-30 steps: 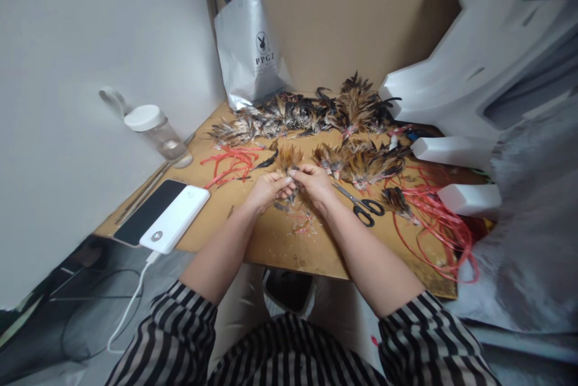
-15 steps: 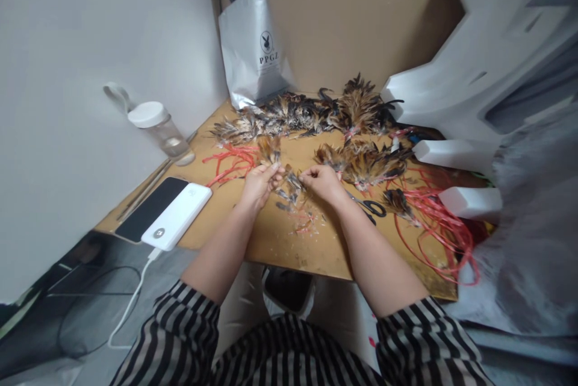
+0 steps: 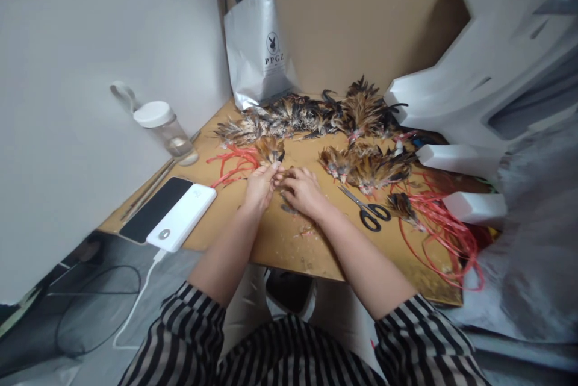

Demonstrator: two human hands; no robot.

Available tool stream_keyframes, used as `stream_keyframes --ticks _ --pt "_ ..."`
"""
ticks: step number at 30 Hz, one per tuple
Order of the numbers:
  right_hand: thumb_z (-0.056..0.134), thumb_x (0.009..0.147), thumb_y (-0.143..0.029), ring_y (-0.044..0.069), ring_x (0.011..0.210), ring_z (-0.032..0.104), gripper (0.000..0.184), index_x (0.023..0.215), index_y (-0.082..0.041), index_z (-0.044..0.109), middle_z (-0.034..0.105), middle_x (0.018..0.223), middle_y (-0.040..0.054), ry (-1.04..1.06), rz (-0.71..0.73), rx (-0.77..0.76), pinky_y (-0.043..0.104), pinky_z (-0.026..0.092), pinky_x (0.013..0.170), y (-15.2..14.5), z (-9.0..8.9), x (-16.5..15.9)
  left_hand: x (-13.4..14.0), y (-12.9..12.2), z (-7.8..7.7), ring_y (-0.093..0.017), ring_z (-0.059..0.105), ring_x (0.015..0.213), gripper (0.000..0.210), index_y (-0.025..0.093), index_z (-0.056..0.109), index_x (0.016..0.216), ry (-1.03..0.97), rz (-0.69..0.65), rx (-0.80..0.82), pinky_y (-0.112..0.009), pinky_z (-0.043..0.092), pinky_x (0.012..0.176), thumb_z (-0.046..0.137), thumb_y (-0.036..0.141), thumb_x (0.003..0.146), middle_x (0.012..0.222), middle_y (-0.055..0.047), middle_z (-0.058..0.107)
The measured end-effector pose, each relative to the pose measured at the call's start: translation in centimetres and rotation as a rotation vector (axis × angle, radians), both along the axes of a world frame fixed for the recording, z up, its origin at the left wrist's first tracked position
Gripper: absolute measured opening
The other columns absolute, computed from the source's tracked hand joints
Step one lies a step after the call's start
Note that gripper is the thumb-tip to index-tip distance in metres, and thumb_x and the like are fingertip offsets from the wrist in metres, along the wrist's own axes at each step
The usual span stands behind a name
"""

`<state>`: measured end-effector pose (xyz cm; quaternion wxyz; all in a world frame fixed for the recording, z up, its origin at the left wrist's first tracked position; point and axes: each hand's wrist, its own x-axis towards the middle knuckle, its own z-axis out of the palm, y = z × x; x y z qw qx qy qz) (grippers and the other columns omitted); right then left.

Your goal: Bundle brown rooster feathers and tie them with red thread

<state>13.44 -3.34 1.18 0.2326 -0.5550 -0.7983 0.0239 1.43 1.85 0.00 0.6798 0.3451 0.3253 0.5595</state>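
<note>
My left hand is closed in a pinch on a small bunch of brown feathers, whose tips fan out above the fingers. Right beside it, my right hand has its fingers bent together, with a brown feather at the fingertips, partly hidden. Below the hands lie a few loose grey feathers, half covered by the right hand, and small red and white scraps. Black-handled scissors rest to the right of my right hand.
Feather bundles line the back and right middle of the table. Red plastic strips lie left and right. A power bank, phone, bottle and silver bag stand or lie around.
My right hand has moved left, from the loose feathers to the left hand's fingertips. The scissors, partly covered before, now show whole. The whole view has shifted slightly.
</note>
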Motion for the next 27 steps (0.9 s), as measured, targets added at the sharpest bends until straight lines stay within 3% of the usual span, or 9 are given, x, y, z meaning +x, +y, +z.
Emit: stream_keyframes --ticks 5,8,10,13,16,18,21,27 --pt "0.049 0.080 -0.031 0.025 0.096 0.042 0.024 0.093 -0.020 0.065 0.055 0.095 0.0116 -0.101 -0.042 -0.007 0.038 0.032 0.081 0.3 -0.3 -1.6 -0.2 0.1 0.0 -0.002 0.047 0.047 0.016 0.010 0.060 0.071 -0.020 0.010 -0.004 -0.012 0.032 0.042 0.067 0.024 0.066 0.062 -0.001 0.060" --pt "0.044 0.082 -0.029 0.023 0.088 0.048 0.025 0.079 -0.018 0.067 0.058 0.084 0.0107 -0.017 -0.065 -0.021 0.036 0.034 0.079 0.7 -0.6 -1.4 -0.3 0.3 0.0 -0.001 0.047 0.048 0.016 0.011 0.060 0.074 -0.034 0.020 -0.021 -0.012 0.031 0.042 0.067 0.023 0.065 0.067 -0.001 0.061" --pt "0.046 0.080 -0.029 0.020 0.081 0.052 0.023 0.075 -0.018 0.066 0.060 0.080 0.0084 0.195 -0.090 -0.016 0.033 0.037 0.076 1.0 -0.6 -0.7 -0.4 0.4 0.0 -0.001 0.047 0.049 0.018 0.011 0.060 0.075 -0.041 0.017 -0.032 -0.012 0.032 0.042 0.068 0.023 0.065 0.069 -0.001 0.062" --pt "0.054 0.074 -0.033 0.016 0.068 0.055 0.018 0.074 -0.017 0.065 0.063 0.074 0.0045 0.742 -0.201 -0.027 0.028 0.041 0.066 1.4 -0.3 0.8 -0.3 0.3 0.0 -0.001 0.047 0.049 0.018 0.011 0.060 0.075 -0.030 -0.007 -0.052 -0.012 0.031 0.042 0.068 0.024 0.064 0.070 -0.001 0.062" --pt "0.064 0.064 -0.035 0.012 0.055 0.054 0.020 0.073 -0.017 0.062 0.064 0.067 0.0020 1.310 -0.273 -0.143 0.024 0.043 0.056 1.6 0.2 2.5 -0.3 0.2 0.0 -0.001 0.049 0.050 0.017 0.011 0.061 0.075 -0.029 -0.077 -0.070 -0.011 0.033 0.042 0.068 0.023 0.064 0.072 -0.002 0.063" --pt "0.069 0.059 -0.032 0.010 0.053 0.054 0.023 0.074 -0.017 0.060 0.065 0.068 0.0018 1.565 -0.252 -0.258 0.022 0.043 0.052 1.6 0.5 3.5 -0.2 0.1 -0.1 -0.001 0.051 0.053 0.017 0.011 0.061 0.076 -0.036 -0.130 -0.094 -0.011 0.036 0.044 0.069 0.021 0.064 0.073 -0.002 0.063" --pt "0.071 0.058 -0.028 0.008 0.053 0.056 0.023 0.075 -0.017 0.059 0.066 0.071 0.0016 1.742 -0.199 -0.379 0.020 0.046 0.051 1.4 0.9 4.5 -0.1 0.0 -0.1 -0.001 0.052 0.053 0.016 0.011 0.061 0.076 -0.038 -0.185 -0.132 -0.010 0.037 0.044 0.068 0.019 0.065 0.073 -0.003 0.064" --pt "0.071 0.058 -0.019 0.006 0.053 0.058 0.021 0.074 -0.018 0.059 0.066 0.068 -0.0006 1.942 -0.177 -0.374 0.018 0.048 0.053 1.3 1.2 3.8 0.3 -0.2 -0.1 -0.002 0.054 0.053 0.011 0.010 0.063 0.076 -0.045 -0.280 -0.179 -0.010 0.039 0.045 0.066 0.015 0.067 0.073 -0.003 0.065"
